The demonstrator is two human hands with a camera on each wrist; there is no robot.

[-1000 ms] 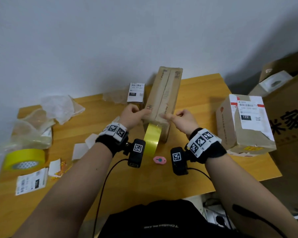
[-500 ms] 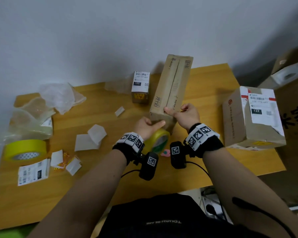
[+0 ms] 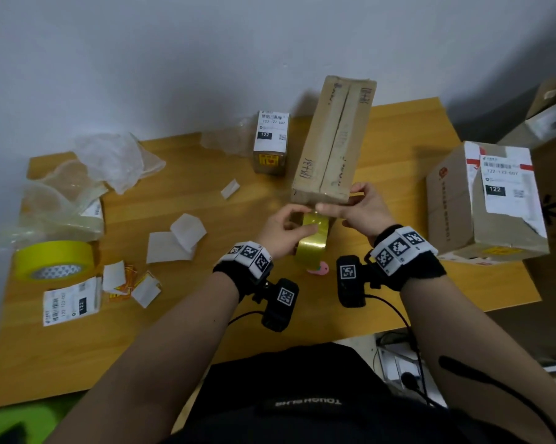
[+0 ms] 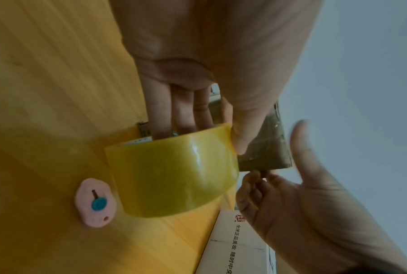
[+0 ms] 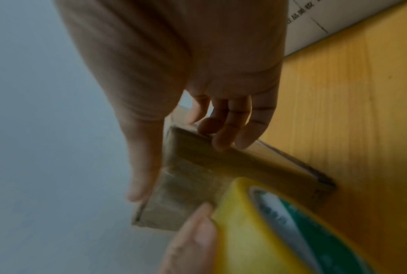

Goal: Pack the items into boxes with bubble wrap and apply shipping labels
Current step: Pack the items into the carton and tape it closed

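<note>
A long taped cardboard box (image 3: 334, 139) lies near the table's back, its near end raised. My right hand (image 3: 342, 205) grips that end, thumb (image 5: 141, 157) on the end face and fingers (image 5: 230, 129) along the side. My left hand (image 3: 297, 227) holds a yellow tape roll (image 3: 312, 246) just under the box end. Its fingers (image 4: 181, 111) pass through the core and its thumb presses the roll's outer face (image 4: 174, 176). A small pink cutter (image 3: 318, 270) lies on the table below the roll.
A small labelled box (image 3: 270, 142) stands behind left of the long box, and a large labelled box (image 3: 485, 200) sits at the table's right. At left are a wide yellow tape roll (image 3: 52, 259), crumpled plastic wrap (image 3: 110, 158), a loose label (image 3: 71, 302) and backing papers (image 3: 174, 241).
My left hand dropped toward the table with the tape roll, then rose back to the box's near end. My right hand has stayed on that end.
</note>
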